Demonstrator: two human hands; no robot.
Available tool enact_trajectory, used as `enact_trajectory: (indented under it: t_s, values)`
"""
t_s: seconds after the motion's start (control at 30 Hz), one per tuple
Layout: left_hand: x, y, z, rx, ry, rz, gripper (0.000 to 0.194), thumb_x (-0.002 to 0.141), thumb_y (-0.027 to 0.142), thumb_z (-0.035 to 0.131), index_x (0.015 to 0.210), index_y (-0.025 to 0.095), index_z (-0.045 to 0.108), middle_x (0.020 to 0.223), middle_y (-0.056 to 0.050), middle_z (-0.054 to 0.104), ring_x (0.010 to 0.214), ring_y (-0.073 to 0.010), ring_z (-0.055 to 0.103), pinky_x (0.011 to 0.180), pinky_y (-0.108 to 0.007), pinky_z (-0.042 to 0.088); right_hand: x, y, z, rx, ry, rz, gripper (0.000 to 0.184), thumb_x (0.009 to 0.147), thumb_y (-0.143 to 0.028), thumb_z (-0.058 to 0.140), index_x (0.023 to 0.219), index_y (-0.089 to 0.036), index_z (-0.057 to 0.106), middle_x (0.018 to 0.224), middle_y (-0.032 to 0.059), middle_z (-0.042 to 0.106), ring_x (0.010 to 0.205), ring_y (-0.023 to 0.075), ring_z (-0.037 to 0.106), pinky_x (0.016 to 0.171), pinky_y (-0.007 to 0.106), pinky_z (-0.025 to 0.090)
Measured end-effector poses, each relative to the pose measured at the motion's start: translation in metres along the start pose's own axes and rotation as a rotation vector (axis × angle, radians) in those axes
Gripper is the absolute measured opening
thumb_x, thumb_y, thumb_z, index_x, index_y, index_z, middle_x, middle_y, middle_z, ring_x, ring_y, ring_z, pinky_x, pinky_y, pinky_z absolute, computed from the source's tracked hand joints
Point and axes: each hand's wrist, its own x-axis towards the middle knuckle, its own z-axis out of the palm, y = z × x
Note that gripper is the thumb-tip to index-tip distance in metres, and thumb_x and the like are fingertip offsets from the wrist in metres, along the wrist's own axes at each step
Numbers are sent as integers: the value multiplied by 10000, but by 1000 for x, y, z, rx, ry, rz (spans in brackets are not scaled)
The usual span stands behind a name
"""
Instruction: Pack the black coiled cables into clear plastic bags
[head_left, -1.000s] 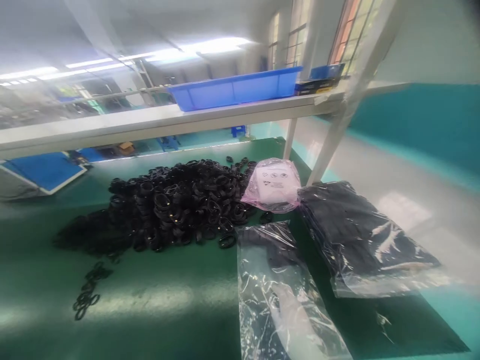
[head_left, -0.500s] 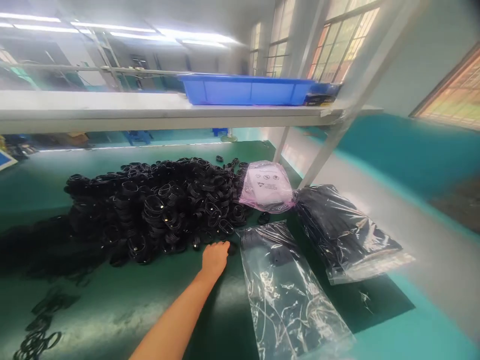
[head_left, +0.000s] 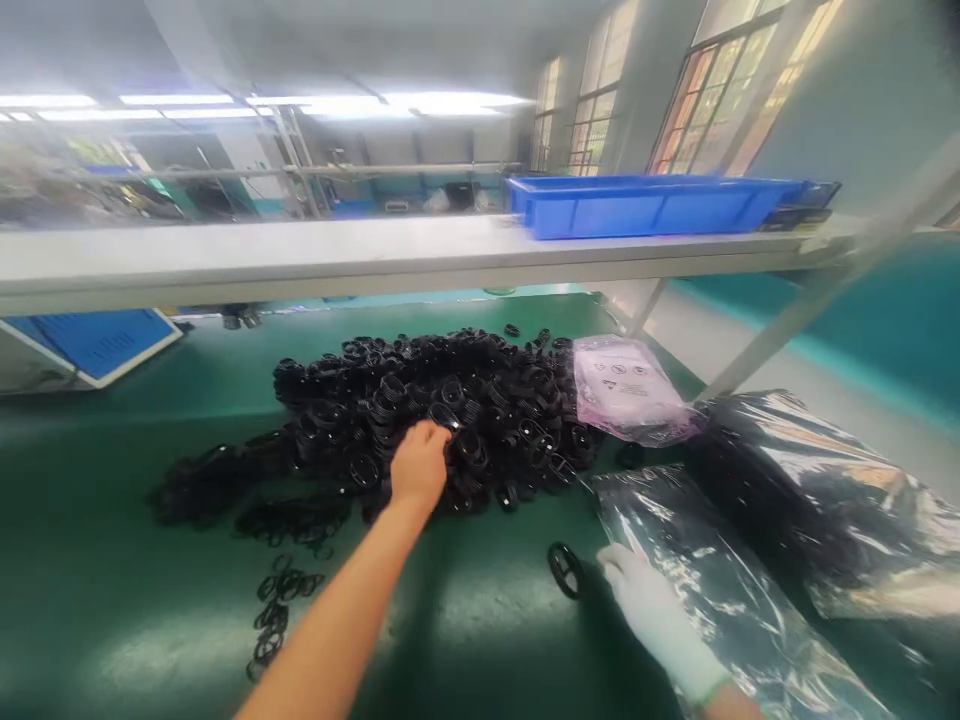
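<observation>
A heap of black coils [head_left: 487,390], which look like small bundled cables, lies across the green table. My bare left hand [head_left: 418,465] reaches into the front of the heap. Its fingers are closed on a black coil [head_left: 444,418] there, and the fingertips are partly hidden. My right hand [head_left: 637,595], in a white glove, is at the left edge of a clear plastic bag [head_left: 720,580]. Its fingers are drawn together, with nothing visible in them. Just left of them is a single oval black coil [head_left: 565,571], apart from the glove.
A pink-tinted bag with a white label [head_left: 626,385] lies right of the heap. Beyond it is a filled plastic bag [head_left: 817,480]. Smaller black rings [head_left: 271,615] trail at the front left. A shelf [head_left: 337,250] crosses above, bearing a blue bin [head_left: 645,210].
The view has swung left. My left hand has moved from the heap's right front edge into its middle. My gloved right hand has come into view, with a single coil beside it.
</observation>
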Motion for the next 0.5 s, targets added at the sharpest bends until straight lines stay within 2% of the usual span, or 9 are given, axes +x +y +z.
enact_trajectory:
  t_s: [0.07, 0.13, 0.2, 0.23, 0.3, 0.37, 0.43, 0.5]
  values:
    - [24, -8, -5, 114, 4, 110, 287, 803, 112, 374, 962, 214, 590, 1074, -78, 522, 988, -216, 456, 774, -322, 379, 3, -5, 8, -56, 45, -12, 317, 793, -250, 332, 1018, -196, 549, 1057, 58, 582, 1007, 178, 519, 882, 263, 360]
    - [42, -11, -5, 164, -74, 196, 282, 793, 98, 381, 920, 206, 609, 1013, -92, 539, 990, -239, 446, 769, -340, 367, 6, -14, 20, -158, 61, -22, 486, 733, -314, 464, 1200, -179, 448, 1184, 81, 499, 1087, 220, 461, 898, 295, 356]
    - [48, -12, -8, 167, -153, 227, 282, 803, 104, 372, 910, 210, 611, 933, -87, 552, 976, -240, 455, 777, -343, 353, 11, -24, 32, -291, 58, -27, 687, 655, -309, 567, 1294, -188, 342, 1214, 93, 454, 1082, 251, 448, 874, 321, 371]
    - [46, -12, -10, 164, -180, 216, 279, 812, 122, 367, 927, 216, 603, 915, -82, 552, 968, -238, 463, 783, -346, 347, 14, -27, 38, -348, 53, -32, 709, 635, -277, 586, 1295, -195, 340, 1192, 95, 459, 1061, 254, 454, 860, 323, 376]
    - [28, -6, -16, 164, -224, 150, 259, 832, 193, 364, 975, 235, 576, 915, -69, 549, 938, -232, 484, 779, -349, 348, 20, -33, 46, -411, 50, -41, 636, 625, -205, 578, 1239, -198, 410, 1118, 95, 484, 1019, 247, 465, 833, 318, 382]
    - [-5, 6, -16, 169, -313, 63, 245, 832, 262, 374, 998, 255, 554, 932, -57, 549, 887, -220, 513, 743, -340, 368, 25, -35, 50, -411, 51, -46, 548, 628, -181, 564, 1167, -202, 467, 1078, 93, 487, 1007, 245, 459, 811, 315, 387]
    - [-46, 22, -4, 153, -469, 20, 243, 817, 256, 388, 998, 262, 550, 924, -47, 564, 839, -203, 546, 705, -323, 387, 26, -36, 52, -394, 58, -38, 471, 658, -210, 548, 1124, -212, 481, 1060, 89, 482, 1000, 250, 450, 779, 323, 396]
    - [-84, 38, 18, 107, -627, 19, 269, 790, 221, 420, 1029, 244, 542, 929, -60, 593, 824, -217, 577, 699, -339, 408, 25, -37, 52, -379, 71, -22, 382, 713, -249, 504, 1093, -215, 485, 1040, 90, 480, 988, 252, 446, 751, 333, 400]
